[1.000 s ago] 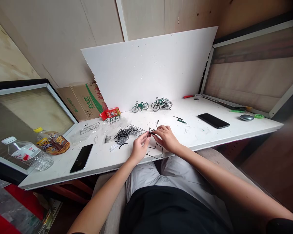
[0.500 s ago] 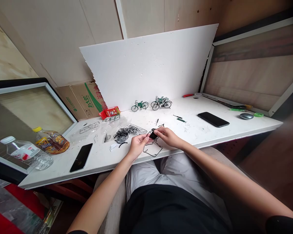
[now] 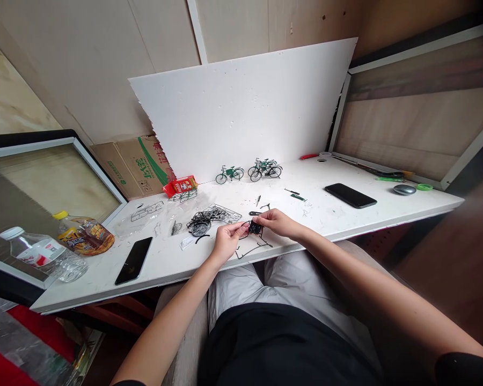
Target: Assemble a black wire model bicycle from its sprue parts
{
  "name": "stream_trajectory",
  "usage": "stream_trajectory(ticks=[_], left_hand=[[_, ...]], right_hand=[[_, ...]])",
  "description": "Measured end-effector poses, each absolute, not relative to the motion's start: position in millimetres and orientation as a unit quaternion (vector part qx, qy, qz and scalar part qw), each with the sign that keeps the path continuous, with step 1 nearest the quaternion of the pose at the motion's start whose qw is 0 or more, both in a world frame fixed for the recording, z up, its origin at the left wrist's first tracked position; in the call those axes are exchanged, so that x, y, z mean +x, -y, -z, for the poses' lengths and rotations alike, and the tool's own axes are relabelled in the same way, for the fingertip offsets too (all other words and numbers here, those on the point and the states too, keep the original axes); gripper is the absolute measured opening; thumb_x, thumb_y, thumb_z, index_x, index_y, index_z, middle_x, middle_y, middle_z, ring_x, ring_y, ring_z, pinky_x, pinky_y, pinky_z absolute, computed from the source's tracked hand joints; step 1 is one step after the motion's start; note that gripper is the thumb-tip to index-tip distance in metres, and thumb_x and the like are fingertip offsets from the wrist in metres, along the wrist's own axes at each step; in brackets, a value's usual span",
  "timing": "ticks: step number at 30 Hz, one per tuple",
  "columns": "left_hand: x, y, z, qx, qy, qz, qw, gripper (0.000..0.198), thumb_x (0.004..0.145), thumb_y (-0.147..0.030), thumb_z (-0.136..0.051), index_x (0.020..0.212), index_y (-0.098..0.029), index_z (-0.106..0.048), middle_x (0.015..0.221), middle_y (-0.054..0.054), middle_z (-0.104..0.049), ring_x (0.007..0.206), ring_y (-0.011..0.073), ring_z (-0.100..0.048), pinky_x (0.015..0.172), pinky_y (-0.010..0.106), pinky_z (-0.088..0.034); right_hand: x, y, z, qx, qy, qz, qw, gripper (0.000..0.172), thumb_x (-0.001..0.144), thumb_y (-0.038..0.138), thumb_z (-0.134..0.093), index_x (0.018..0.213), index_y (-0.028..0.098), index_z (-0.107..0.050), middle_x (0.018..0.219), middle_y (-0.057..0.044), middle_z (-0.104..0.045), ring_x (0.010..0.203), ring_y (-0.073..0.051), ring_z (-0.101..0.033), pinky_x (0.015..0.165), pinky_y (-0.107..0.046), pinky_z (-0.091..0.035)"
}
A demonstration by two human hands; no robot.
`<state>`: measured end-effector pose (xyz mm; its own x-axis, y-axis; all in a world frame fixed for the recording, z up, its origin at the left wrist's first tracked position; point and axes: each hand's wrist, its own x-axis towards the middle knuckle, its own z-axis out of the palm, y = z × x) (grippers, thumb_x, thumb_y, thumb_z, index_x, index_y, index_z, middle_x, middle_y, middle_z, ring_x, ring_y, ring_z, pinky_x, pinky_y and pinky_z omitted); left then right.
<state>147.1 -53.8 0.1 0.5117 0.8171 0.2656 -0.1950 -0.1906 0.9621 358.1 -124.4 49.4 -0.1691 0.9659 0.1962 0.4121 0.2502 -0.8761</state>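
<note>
My left hand [image 3: 227,240] and my right hand [image 3: 279,223] meet near the table's front edge, both closed. Between their fingertips they pinch a small black plastic model part [image 3: 255,228], its exact shape too small to make out. Thin black sprue [image 3: 251,250] hangs or lies just below it; I cannot tell whether it is joined to the part. To the left of my left hand lies a heap of black model parts [image 3: 209,215] with a spoked wheel [image 3: 199,229]. A small dark tool or part [image 3: 254,213] rests just beyond my fingers.
Small green bicycle models [image 3: 230,174] stand before a white foam board [image 3: 241,112]. Phones lie left [image 3: 134,260] and right [image 3: 350,195]. Two bottles [image 3: 86,234] lean at the far left. A red packet [image 3: 180,186], green pieces [image 3: 295,195] and a mouse [image 3: 404,190] sit farther back.
The black part has turned between my fingers, and the thin sprue below it has shifted and shows a different outline. My hands stay in nearly the same place.
</note>
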Motion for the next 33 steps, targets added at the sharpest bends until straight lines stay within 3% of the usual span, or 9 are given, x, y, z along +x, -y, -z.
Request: stream_trajectory(ticks=[2,6,9,12,16,25,28,33], left_hand=[[147.4,55.2,-0.5,0.65,-0.25,-0.431,0.575,0.051,0.08,-0.053,-0.085,0.112,-0.013,-0.082,0.114,0.016,-0.081,0.093,0.0313,-0.08,0.094,0.054,-0.064],[148.1,59.0,-2.4,0.655,-0.252,-0.425,0.571,0.049,0.082,-0.051,-0.084,0.112,-0.012,-0.081,0.122,0.019,-0.078,0.099,0.0332,-0.08,0.096,0.052,-0.063],[148.4,60.9,-4.5,0.65,-0.249,-0.412,0.589,0.05,0.082,-0.05,-0.085,0.111,-0.01,-0.08,0.118,0.02,-0.079,0.101,0.0345,-0.08,0.093,0.049,-0.064],[148.3,61.1,-7.1,0.638,-0.25,-0.417,0.597,0.052,0.083,-0.051,-0.084,0.112,-0.009,-0.076,0.115,0.02,-0.08,0.096,0.0333,-0.081,0.086,0.045,-0.066],[147.5,60.0,-9.8,0.613,-0.249,-0.428,0.616,0.055,0.081,-0.052,-0.086,0.113,-0.01,-0.072,0.115,0.021,-0.079,0.094,0.0326,-0.081,0.083,0.043,-0.065],[147.7,64.1,-13.4,0.634,-0.22,-0.433,0.602,0.05,0.081,-0.052,-0.085,0.107,-0.012,-0.073,0.111,0.019,-0.08,0.091,0.0326,-0.081,0.089,0.047,-0.065],[147.4,67.6,-14.6,0.635,-0.226,-0.43,0.601,0.048,0.08,-0.051,-0.086,0.106,-0.012,-0.074,0.11,0.018,-0.08,0.088,0.0317,-0.081,0.088,0.047,-0.066],[148.7,70.4,-11.5,0.626,-0.25,-0.414,0.612,0.054,0.085,-0.054,-0.081,0.119,-0.013,-0.073,0.106,0.016,-0.081,0.086,0.0309,-0.081,0.079,0.044,-0.066]], right_hand=[[356.0,125.6,-49.6,-0.552,0.696,-0.239,0.393,0.056,0.1,0.066,-0.055,0.083,0.017,-0.078,0.08,-0.007,-0.075,0.077,-0.022,-0.062,0.074,-0.034,-0.043],[350.3,129.3,-48.4,-0.582,0.713,0.068,0.386,0.028,0.107,0.036,-0.057,0.099,0.02,-0.079,0.091,-0.009,-0.078,0.102,-0.028,-0.06,0.087,-0.04,-0.037],[346.8,132.5,-47.8,-0.558,0.731,0.164,0.357,0.022,0.107,0.031,-0.059,0.099,0.021,-0.077,0.091,-0.008,-0.078,0.106,-0.029,-0.059,0.089,-0.042,-0.035],[345.7,134.0,-45.9,-0.549,0.733,0.18,0.358,0.021,0.102,0.041,-0.067,0.105,0.023,-0.076,0.101,-0.01,-0.077,0.108,-0.029,-0.057,0.09,-0.042,-0.038],[348.6,130.3,-38.2,-0.556,0.714,0.171,0.389,0.031,0.096,0.044,-0.074,0.118,0.023,-0.072,0.115,-0.012,-0.074,0.111,-0.032,-0.056,0.091,-0.044,-0.043],[351.8,123.0,-33.2,-0.495,0.717,0.082,0.484,0.035,0.094,0.037,-0.077,0.127,0.026,-0.07,0.113,-0.01,-0.075,0.113,-0.033,-0.057,0.096,-0.05,-0.05],[351.8,124.9,-36.2,-0.486,0.724,0.104,0.479,0.037,0.094,0.035,-0.077,0.129,0.026,-0.07,0.112,-0.01,-0.074,0.109,-0.032,-0.057,0.095,-0.049,-0.05],[345.8,128.0,-34.3,-0.496,0.75,0.159,0.406,0.038,0.098,0.03,-0.071,0.135,0.025,-0.067,0.11,-0.012,-0.07,0.105,-0.031,-0.054,0.09,-0.047,-0.048]])
